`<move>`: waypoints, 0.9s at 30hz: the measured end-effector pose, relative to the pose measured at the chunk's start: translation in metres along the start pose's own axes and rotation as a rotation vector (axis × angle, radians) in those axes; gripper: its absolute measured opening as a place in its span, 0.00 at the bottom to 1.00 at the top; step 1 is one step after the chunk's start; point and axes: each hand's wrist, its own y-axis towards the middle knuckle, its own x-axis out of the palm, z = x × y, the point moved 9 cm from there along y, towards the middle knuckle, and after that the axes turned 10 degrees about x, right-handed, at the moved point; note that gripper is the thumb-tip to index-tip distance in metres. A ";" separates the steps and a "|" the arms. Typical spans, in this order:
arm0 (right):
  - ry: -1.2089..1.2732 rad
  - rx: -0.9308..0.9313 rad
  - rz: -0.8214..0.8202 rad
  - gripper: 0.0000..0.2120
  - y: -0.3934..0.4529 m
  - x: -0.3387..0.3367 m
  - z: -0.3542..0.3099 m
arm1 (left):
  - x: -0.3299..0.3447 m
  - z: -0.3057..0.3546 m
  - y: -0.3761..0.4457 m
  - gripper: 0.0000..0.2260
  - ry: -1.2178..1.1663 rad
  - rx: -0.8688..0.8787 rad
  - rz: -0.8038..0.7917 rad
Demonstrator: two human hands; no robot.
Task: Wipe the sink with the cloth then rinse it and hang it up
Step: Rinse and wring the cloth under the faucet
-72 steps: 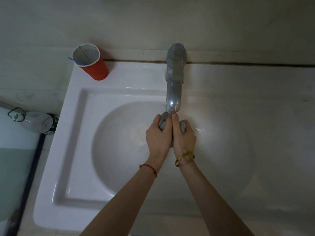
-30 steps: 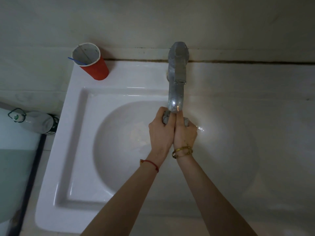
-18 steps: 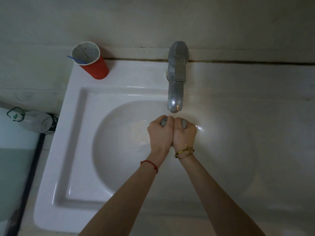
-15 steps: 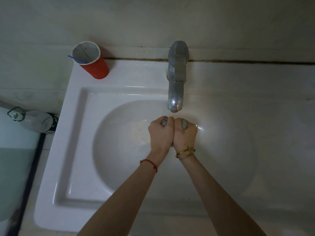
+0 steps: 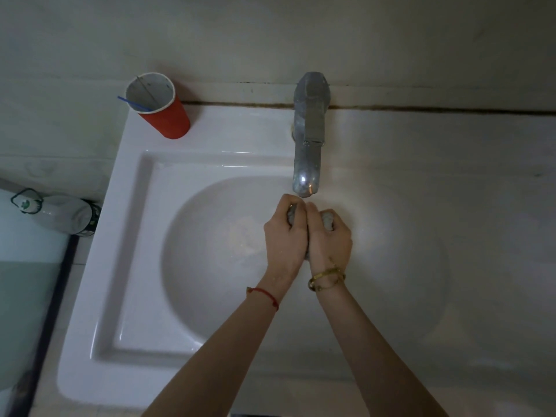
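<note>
Here we see the grey cloth [image 5: 327, 219] bunched between both hands, just below the faucet [image 5: 310, 139] spout and over the sink [image 5: 180, 251] bowl; our left hand [image 5: 285, 233] and right hand [image 5: 329, 237] are clenched round it, side by side and touching; compared with a second ago, the hands have dropped clear of the spout and curled into tighter fists, the cloth showing only as small grey bulges. The white sink meets a pale wall behind; on its back left corner stands a red cup [image 5: 159, 106] holding a thin blue stick [image 5: 132, 103]; a pale bottle [image 5: 57, 212] lies to the left of the sink.
</note>
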 end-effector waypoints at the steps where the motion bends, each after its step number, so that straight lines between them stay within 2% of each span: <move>1: -0.013 -0.033 0.039 0.21 -0.001 -0.002 -0.002 | 0.001 -0.001 -0.001 0.12 -0.029 -0.017 0.012; 5: 0.038 -0.189 0.023 0.21 -0.005 0.003 -0.012 | 0.000 -0.008 -0.004 0.19 -0.050 -0.095 0.030; 8: 0.058 -0.235 -0.034 0.18 -0.005 0.008 -0.015 | -0.003 -0.013 -0.002 0.19 -0.031 -0.130 0.034; 16: -0.027 -0.459 -0.174 0.19 -0.005 0.019 -0.023 | -0.005 -0.029 -0.007 0.17 -0.010 -0.235 0.020; 21: -0.080 -0.608 -0.224 0.17 -0.006 0.016 -0.025 | -0.001 -0.029 -0.007 0.18 0.023 -0.196 -0.025; 24: -0.185 -0.644 -0.254 0.17 -0.006 0.015 -0.024 | -0.002 -0.029 -0.007 0.20 0.074 -0.166 -0.086; 27: -0.382 -0.554 -0.280 0.21 -0.010 0.013 -0.016 | -0.006 -0.031 -0.012 0.20 0.144 -0.242 -0.166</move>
